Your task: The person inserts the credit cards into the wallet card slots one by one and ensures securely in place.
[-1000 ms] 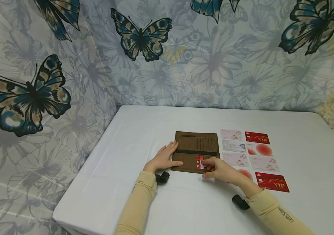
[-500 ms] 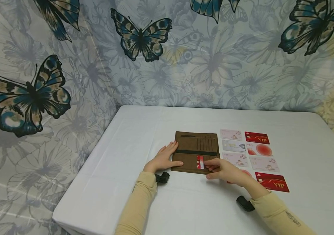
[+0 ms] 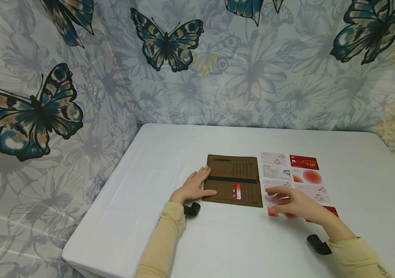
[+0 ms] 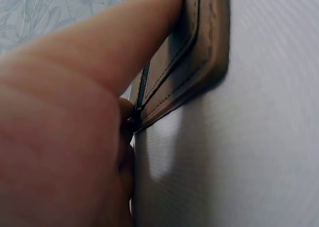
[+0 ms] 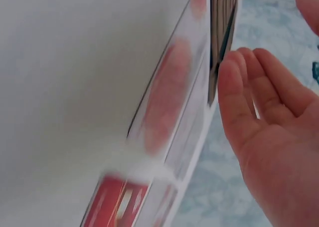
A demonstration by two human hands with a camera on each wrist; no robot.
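Note:
An open brown wallet [image 3: 232, 166] lies flat on the table, a dark band across its middle. A red and white card [image 3: 237, 191] sits in a slot of its near half. My left hand [image 3: 192, 187] rests on the wallet's left edge, thumb along the near corner; in the left wrist view the thumb [image 4: 114, 42] reaches over the stitched leather. My right hand [image 3: 296, 202] hovers over the cards right of the wallet, fingers loosely bent and holding nothing. Beneath it a card with a red circle [image 5: 167, 97] is partly hidden in the head view.
Two columns of cards lie right of the wallet, among them a red VIP card [image 3: 304, 162], a grey card [image 3: 276, 172] and a pale pink card [image 3: 273, 158]. The white table [image 3: 131, 231] meets a butterfly-patterned wall [image 3: 253, 77] at the back.
My right hand has left the card in the wallet's slot and moved right, over the loose cards. My left hand and the wallet have stayed in place.

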